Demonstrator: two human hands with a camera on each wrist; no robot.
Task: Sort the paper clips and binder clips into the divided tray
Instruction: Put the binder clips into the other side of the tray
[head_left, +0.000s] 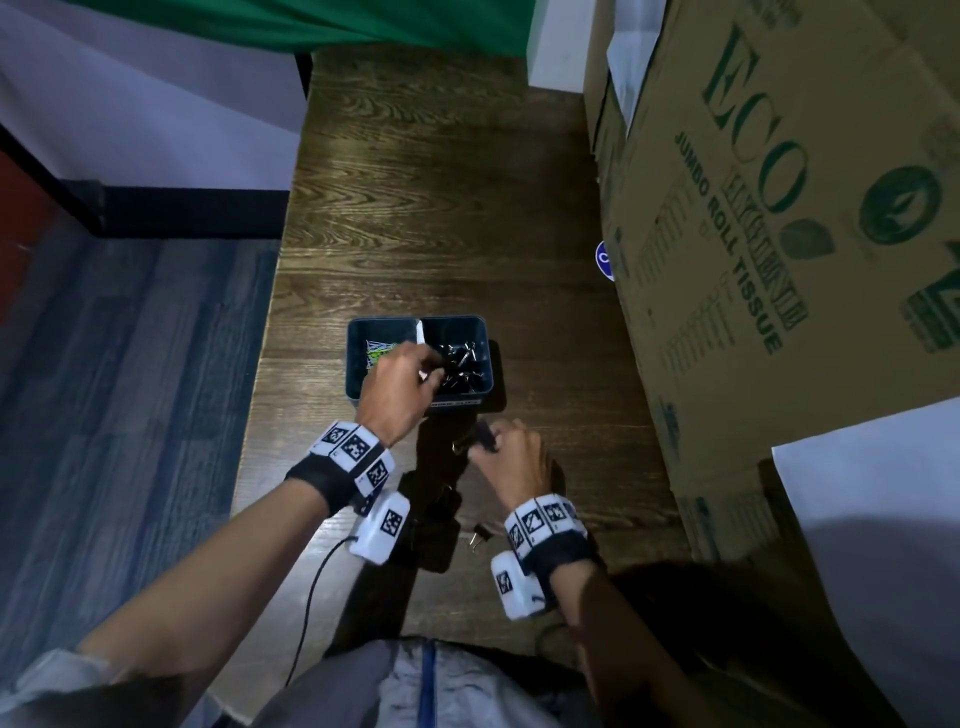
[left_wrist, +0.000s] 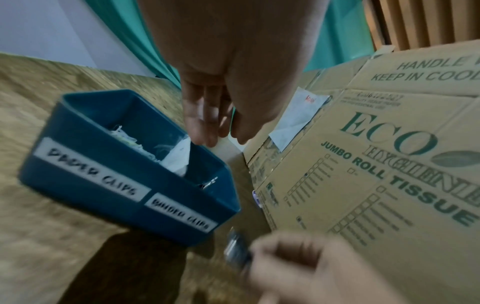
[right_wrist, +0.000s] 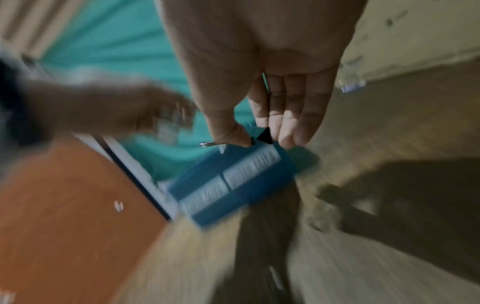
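Cardboard boxes (head_left: 779, 234): we see printed tissue cartons standing along the right edge, well clear of the work.
Tabletop (head_left: 441, 208): dark wood grain; it carries the tray and one loose binder clip (head_left: 480, 535) near our right wrist.
Divided tray (head_left: 358, 384): blue, with two compartments split by a white divider (head_left: 420, 330); coloured paper clips (head_left: 376, 351) lie in the left one and black binder clips (head_left: 467, 364) in the right.
Left hand (head_left: 397, 387): it hovers over the tray near the divider, fingers bent downward; we cannot tell whether it holds anything.
Right hand (head_left: 511, 457): just in front of the tray, thumb and fingers pinched on a black binder clip (right_wrist: 265, 136) with its wire handles sticking out.
Risk: we judge the small pinch could slip and let the clip spring onto the tabletop.
Risk: with the left hand crowding the divider, our drop could land among the paper clips or knock the divider askew.
Risk: our right wrist could sweep the loose binder clip off the near edge.
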